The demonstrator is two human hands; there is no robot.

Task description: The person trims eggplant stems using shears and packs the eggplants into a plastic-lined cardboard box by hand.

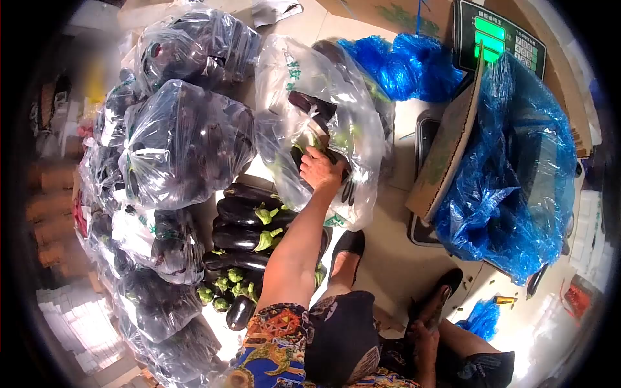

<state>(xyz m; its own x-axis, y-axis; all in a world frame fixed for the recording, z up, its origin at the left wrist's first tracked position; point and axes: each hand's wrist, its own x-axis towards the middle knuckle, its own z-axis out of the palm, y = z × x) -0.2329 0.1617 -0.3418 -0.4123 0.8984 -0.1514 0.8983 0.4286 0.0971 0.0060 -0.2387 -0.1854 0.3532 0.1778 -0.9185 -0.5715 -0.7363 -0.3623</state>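
My left hand (320,168) reaches into the open mouth of a clear plastic bag (365,129), its fingers curled round the green stem end of an eggplant. Inside that bag, more dark eggplants (314,107) show above the hand. Rows of eggplants (242,238) lie on the floor left of my forearm, several with green caps. At the lower right, my right hand (424,343) is beside my foot and a dark shoe (447,281); its fingers are bent, but what they hold, if anything, is unclear.
Filled clear bags of eggplants (171,145) are stacked along the left. On the right, a box (446,152) lined with blue plastic (511,181) rests by a scale with a lit green display (490,39). Crumpled blue plastic (414,68) lies behind, another piece (482,319) at the lower right.
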